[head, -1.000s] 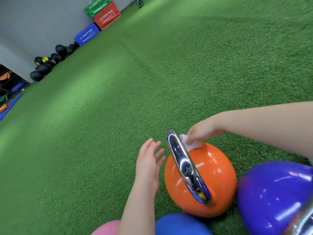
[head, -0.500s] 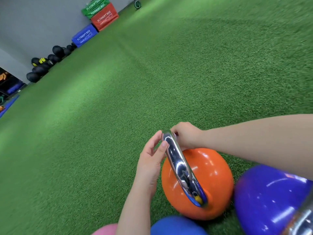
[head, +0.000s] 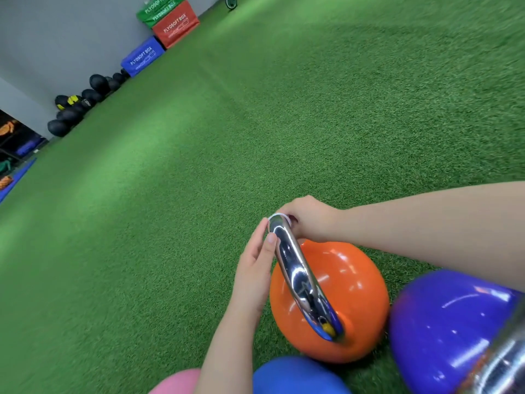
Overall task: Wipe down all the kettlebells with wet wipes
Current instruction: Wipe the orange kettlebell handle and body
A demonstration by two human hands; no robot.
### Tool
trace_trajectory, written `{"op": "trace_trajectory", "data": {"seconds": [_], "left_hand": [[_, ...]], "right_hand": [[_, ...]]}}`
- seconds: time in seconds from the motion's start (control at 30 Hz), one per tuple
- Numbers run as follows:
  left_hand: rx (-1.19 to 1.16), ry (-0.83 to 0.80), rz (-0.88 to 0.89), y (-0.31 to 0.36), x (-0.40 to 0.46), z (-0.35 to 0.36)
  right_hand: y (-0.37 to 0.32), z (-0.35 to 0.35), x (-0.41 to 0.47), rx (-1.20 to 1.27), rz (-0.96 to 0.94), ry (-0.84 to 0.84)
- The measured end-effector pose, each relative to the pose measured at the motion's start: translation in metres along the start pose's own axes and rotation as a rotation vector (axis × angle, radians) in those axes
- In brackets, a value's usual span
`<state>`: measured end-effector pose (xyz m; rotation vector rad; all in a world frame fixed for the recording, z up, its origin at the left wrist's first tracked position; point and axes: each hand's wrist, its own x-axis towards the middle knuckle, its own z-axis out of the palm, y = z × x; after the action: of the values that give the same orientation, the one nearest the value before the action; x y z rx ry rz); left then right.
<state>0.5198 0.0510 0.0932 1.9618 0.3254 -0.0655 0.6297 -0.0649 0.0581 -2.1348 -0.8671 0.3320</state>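
Observation:
An orange kettlebell [head: 352, 297] with a chrome handle [head: 298, 274] stands on the green turf. My right hand [head: 308, 218] grips the far top of the handle, pressing a white wet wipe [head: 279, 215] against it; only a thin edge of the wipe shows. My left hand [head: 255, 265] rests against the handle's left side with straight fingers and holds nothing. A purple kettlebell [head: 454, 331] sits to the right, a blue kettlebell [head: 298, 376] and a pink kettlebell [head: 179, 383] at the bottom edge.
Green turf [head: 227, 137] stretches ahead. Along the far left wall lie several black medicine balls [head: 74, 109] and stacked blue, red and green plyo boxes [head: 164, 29].
My right hand moved the wipe from the orange body up onto the top of the handle. My left hand came in from the side to touch the handle.

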Motion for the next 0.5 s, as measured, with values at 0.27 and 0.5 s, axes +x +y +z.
{"op": "trace_trajectory", "data": {"seconds": [0.27,0.5], "left_hand": [[-0.038,0.116,0.101,0.004,-0.002,-0.003],[0.218,0.069,0.216,0.009,-0.011,-0.002]], "right_hand": [[-0.011,-0.011,-0.027,-0.288,-0.488,0.126],[-0.009,-0.018,-0.036,-0.518,-0.7,0.258]]}}
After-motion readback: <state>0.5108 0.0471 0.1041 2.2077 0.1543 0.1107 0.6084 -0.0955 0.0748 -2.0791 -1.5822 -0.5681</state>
